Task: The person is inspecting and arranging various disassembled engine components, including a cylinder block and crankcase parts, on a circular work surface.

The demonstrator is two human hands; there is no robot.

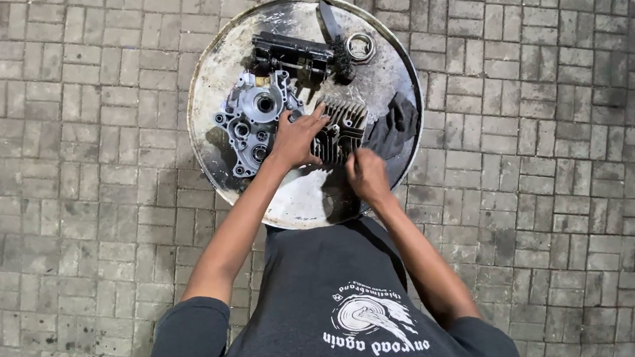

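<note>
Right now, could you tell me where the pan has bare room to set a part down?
Bare: the pan's left edge beside the casing, and its near rim below the left hand. Crowded: the middle and far side.
</note>
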